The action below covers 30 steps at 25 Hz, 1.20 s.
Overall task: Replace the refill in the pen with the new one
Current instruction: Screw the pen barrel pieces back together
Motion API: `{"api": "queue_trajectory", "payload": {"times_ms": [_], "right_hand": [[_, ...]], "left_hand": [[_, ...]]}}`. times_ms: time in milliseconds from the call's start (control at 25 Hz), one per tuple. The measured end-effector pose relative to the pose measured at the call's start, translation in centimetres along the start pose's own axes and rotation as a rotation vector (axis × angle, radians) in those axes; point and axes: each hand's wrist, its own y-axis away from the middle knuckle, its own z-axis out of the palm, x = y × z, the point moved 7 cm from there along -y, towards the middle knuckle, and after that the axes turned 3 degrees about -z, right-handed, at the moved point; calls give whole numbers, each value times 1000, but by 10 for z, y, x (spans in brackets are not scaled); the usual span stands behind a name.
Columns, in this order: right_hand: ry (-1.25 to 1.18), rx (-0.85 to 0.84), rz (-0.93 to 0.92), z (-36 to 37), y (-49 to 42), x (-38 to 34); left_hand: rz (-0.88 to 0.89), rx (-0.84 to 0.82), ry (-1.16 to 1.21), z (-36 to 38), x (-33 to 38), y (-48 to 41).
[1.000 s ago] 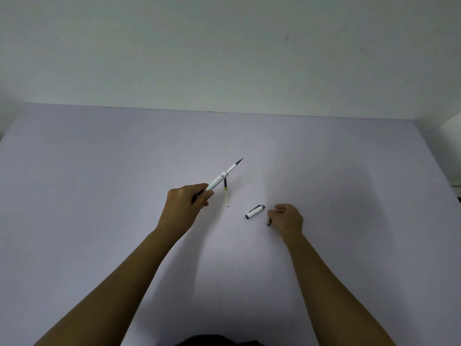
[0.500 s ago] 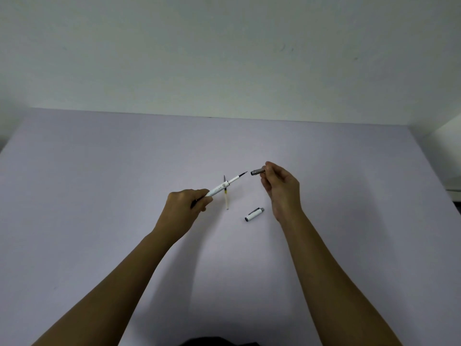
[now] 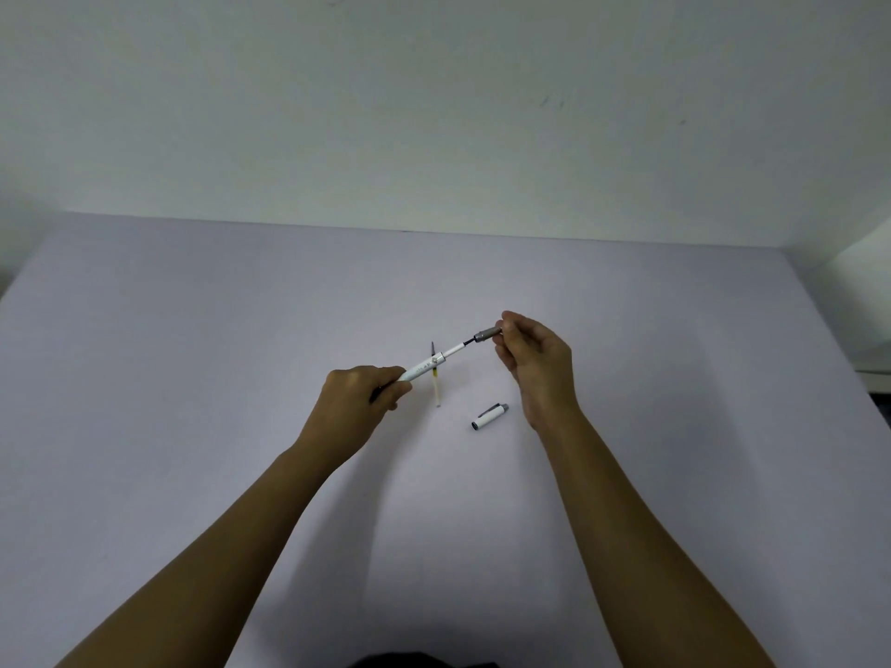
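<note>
Change since half a second ago: the small grey metal tip section, then held just clear of the refill point, now sits over it, so the dark point of the new refill enters its rear opening. My right hand pinches the tip section between thumb and fingertips, grip closed on it. My left hand is closed around the rear of the slim white plastic pen barrel, held above the pale lilac counter.

Judgement: the new refill is seated in the barrel; reassembly has begun, and threading the tip section on comes next.

Orientation: the barrel's long axis runs from lower left up to upper right, writing end toward my right hand, roughly in line with the tip section.

On the counter: the old translucent yellowish refill lies behind the barrel, pointing away from me; the white pen cap with grey clip lies just below my right hand.
</note>
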Motion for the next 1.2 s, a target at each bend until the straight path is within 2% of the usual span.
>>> {"api": "queue_trajectory", "payload": {"times_ms": [360,600,960,1200], "right_hand": [[200,-149,-92,9,10,-6],[429,-238,-158,7,13,-9],[495,-292,-197,14,23,-11],[511,-319,-228,28,29,-12]], "left_hand": [[27,-37,-51,-10,0,-5],[111,-106,-23,-14,-4,-3],[60,-71,7,-22,-4,-4],[97,-59,-3,-26,3,-6]]}}
